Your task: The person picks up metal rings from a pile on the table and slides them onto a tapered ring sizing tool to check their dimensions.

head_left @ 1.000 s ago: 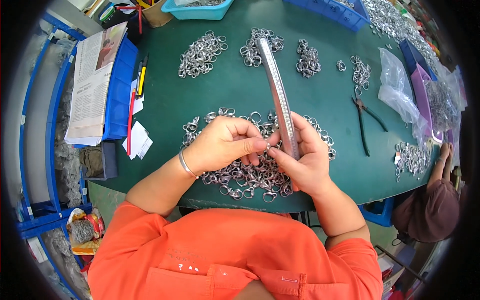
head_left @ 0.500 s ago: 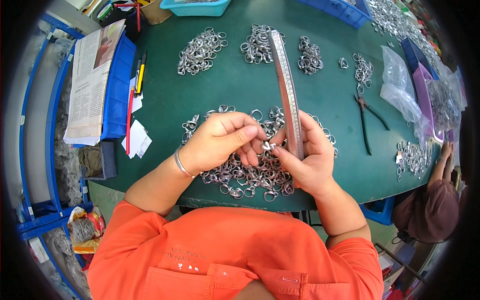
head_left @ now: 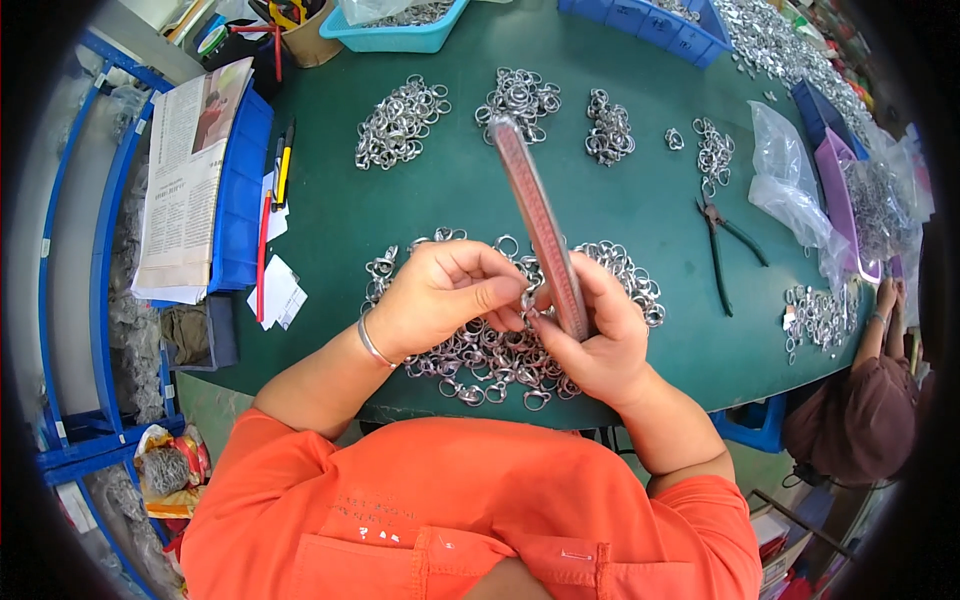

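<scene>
In my right hand (head_left: 605,335) is a long metal measuring stick (head_left: 540,225) with scale marks, tilted with its far end to the left. Thumb and fingers wrap round its near end. My left hand (head_left: 445,295) pinches a small silver ring (head_left: 530,297), and the tip of my right thumb is close beside it. The fingers partly hide this ring. Beneath and around both hands spreads a loose heap of silver rings (head_left: 475,350) on the green table (head_left: 440,205).
Further back lie smaller ring piles (head_left: 403,122), (head_left: 610,128). Pliers (head_left: 718,255) with dark handles rest on the right, near a clear plastic bag (head_left: 785,185). A blue bin (head_left: 235,190) with newspaper stands left. At the right edge, a person in brown (head_left: 850,415) sits.
The measuring stick has swung its far end left and turned, so its face now looks reddish. Both hands stay close together over the heap; the view has shifted slightly.
</scene>
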Demonstrator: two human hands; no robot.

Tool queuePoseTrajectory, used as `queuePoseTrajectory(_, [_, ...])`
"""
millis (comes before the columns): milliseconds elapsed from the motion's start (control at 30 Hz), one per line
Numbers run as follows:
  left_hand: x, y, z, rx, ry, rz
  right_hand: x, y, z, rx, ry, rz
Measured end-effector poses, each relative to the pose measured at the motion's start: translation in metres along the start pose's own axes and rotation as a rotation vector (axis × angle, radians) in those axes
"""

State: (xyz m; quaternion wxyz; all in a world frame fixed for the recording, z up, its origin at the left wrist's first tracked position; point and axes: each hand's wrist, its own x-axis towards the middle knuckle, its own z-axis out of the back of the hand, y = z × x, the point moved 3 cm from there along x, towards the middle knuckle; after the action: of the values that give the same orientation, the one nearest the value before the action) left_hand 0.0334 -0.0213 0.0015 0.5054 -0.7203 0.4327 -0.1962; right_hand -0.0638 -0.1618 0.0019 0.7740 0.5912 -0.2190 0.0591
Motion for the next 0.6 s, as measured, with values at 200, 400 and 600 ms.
queuePoseTrajectory(200, [-0.002,-0.002,-0.001,0.063,-0.029,0.044,-0.002,0.0,-0.003,0.028,-0.015,0.021])
queuePoseTrajectory(400, [0.001,0.002,0.0,0.097,0.013,0.158,0.0,0.01,-0.004,-0.154,0.025,0.155])
queuePoseTrajectory(600, [-0.001,0.001,0.003,-0.139,0.018,0.14,-0.001,0.004,-0.008,-0.028,0.013,0.074])
